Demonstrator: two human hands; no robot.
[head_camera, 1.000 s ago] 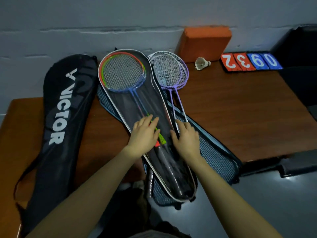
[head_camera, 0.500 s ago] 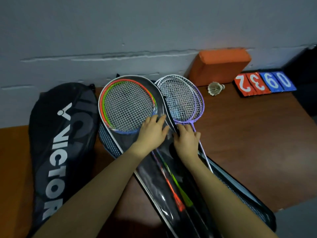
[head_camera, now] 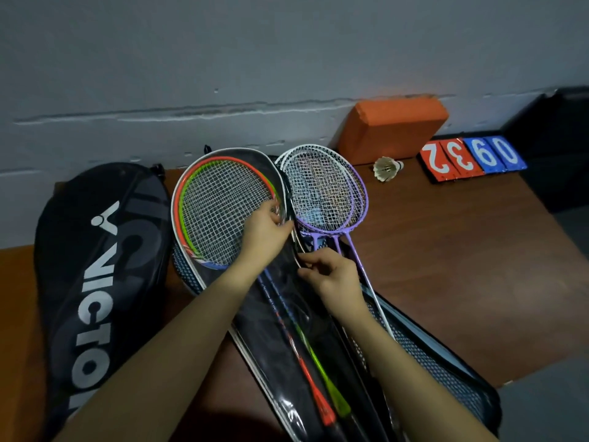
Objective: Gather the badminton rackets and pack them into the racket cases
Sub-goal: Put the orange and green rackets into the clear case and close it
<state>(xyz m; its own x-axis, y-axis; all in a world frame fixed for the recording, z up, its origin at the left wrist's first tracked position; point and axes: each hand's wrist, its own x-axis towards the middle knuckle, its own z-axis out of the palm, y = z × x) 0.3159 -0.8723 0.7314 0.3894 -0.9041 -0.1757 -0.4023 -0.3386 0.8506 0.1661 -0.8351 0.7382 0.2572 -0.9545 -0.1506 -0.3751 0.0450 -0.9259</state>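
Purple rackets crowd the clear case edge both hands' grips pinch.

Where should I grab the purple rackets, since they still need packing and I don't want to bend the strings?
Take the purple rackets by their thin shafts just below the heads, coming from the right over the bare table. The shafts lie close together there, so one pinch gathers them; the handles are hidden behind the right hand.

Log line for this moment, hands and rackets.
left hand: on clear case edge | right hand: pinching edge | orange/green rackets: inside | purple rackets: outside
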